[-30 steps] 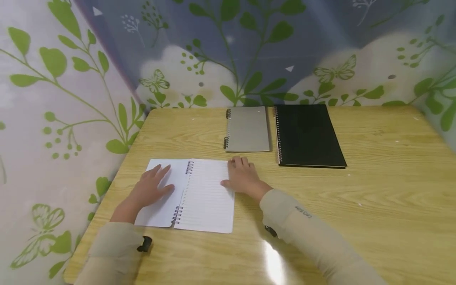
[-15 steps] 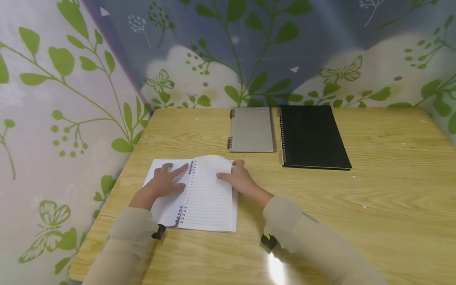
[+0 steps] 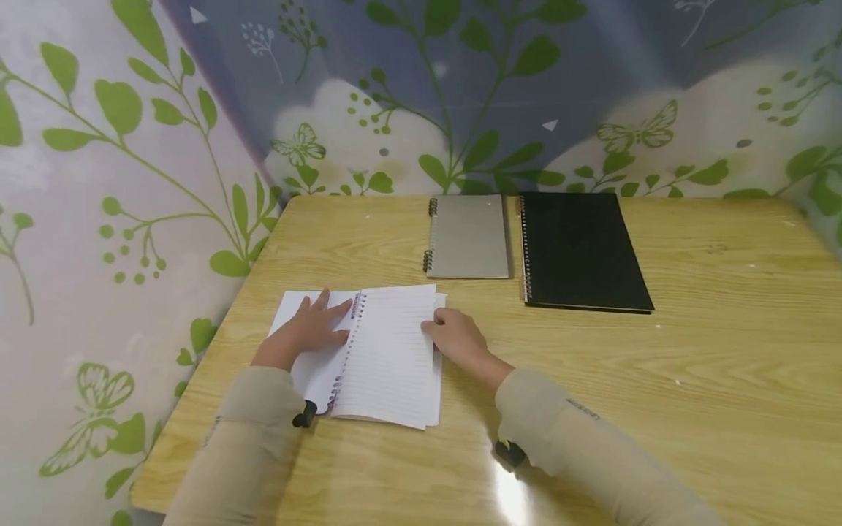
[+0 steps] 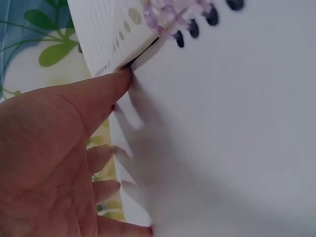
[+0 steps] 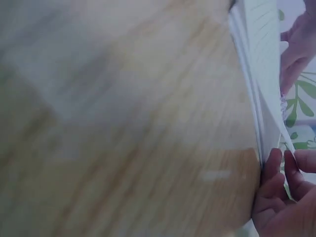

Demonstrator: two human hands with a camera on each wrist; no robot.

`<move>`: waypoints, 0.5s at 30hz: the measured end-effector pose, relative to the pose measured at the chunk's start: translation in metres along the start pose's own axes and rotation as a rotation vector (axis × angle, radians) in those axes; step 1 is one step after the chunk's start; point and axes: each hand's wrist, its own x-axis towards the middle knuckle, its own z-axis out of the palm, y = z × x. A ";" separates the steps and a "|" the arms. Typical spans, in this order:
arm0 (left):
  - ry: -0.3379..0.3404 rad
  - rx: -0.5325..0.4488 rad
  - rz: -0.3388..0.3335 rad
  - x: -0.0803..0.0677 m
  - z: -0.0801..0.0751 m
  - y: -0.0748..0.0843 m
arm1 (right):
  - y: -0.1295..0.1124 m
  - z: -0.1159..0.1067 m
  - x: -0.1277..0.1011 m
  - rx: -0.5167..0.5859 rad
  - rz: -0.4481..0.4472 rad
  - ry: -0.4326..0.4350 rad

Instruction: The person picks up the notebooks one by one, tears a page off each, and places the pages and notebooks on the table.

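One open spiral notebook, lined, is pressed flat by the left hand; its page edge is pinched by the right hand. Two closed notebooks are laid by the table's far edge.

Wooden table, leaf-patterned walls

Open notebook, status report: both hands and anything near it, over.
Left hand flat on the open notebook, left page. Right hand pinching the right page's edge, page lifted slightly. Grey notebook and black notebook lie closed beyond, apart from it.

Left hand flat on notebook page
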 end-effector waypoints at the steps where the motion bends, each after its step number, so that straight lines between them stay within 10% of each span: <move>1: -0.010 0.001 -0.004 0.001 -0.001 0.001 | 0.000 -0.001 0.000 -0.016 -0.001 -0.012; 15: -0.052 -0.018 -0.024 -0.001 -0.004 0.005 | -0.004 -0.003 -0.001 0.009 0.019 -0.100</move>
